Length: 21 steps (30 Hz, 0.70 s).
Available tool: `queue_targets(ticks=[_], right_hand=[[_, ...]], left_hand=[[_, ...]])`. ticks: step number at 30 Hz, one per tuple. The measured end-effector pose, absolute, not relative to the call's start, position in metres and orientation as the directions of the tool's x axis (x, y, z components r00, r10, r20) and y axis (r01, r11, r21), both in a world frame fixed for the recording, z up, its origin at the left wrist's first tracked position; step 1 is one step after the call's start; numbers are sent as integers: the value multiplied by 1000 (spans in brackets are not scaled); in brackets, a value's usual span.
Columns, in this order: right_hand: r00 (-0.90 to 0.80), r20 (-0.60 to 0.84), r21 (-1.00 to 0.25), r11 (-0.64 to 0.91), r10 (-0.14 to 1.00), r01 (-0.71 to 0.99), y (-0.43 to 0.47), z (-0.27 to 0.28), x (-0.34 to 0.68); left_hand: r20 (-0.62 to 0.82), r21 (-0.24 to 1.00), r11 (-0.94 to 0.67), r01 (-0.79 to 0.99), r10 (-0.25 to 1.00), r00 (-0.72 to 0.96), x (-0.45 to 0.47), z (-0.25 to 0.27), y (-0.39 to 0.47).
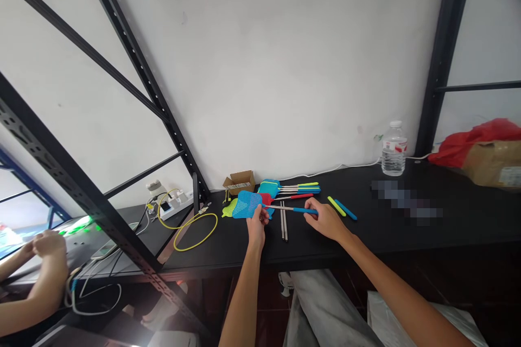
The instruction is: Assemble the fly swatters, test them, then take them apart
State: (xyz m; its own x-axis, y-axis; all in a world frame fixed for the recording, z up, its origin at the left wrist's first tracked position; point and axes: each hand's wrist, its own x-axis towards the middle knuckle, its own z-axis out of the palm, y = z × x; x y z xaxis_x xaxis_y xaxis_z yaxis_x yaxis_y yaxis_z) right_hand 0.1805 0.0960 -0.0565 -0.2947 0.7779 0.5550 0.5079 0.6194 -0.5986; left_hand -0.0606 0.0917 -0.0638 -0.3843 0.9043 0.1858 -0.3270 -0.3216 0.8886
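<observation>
A blue fly swatter (246,204) with a metal rod and blue grip is held across in front of me, above the black table. My left hand (257,225) pinches it where the mesh head meets the rod. Around its blue handle my right hand (323,218) is closed. Behind it lie a red fly swatter (302,196) and a stack of blue-headed swatters (269,187). Part of a yellow-green swatter head (229,208) shows at the left. Two bare metal rods (284,222) lie below the held swatter. Loose yellow-green (336,206) and blue (346,209) handles rest right of my right hand.
A small open cardboard box (239,181) stands near the wall. At left are a yellow cable (195,232), a power strip (176,205) and a black rack post (134,49). A water bottle (394,149) stands at right. Another person's hands (49,244) are at far left.
</observation>
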Motion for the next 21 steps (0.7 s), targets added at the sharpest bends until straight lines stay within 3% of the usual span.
queue_targets(ticks=[21], right_hand=[[-296, 526, -639, 600, 797, 480, 101, -58, 183]], left_hand=[[194, 891, -320, -323, 909, -368, -61, -65, 94]])
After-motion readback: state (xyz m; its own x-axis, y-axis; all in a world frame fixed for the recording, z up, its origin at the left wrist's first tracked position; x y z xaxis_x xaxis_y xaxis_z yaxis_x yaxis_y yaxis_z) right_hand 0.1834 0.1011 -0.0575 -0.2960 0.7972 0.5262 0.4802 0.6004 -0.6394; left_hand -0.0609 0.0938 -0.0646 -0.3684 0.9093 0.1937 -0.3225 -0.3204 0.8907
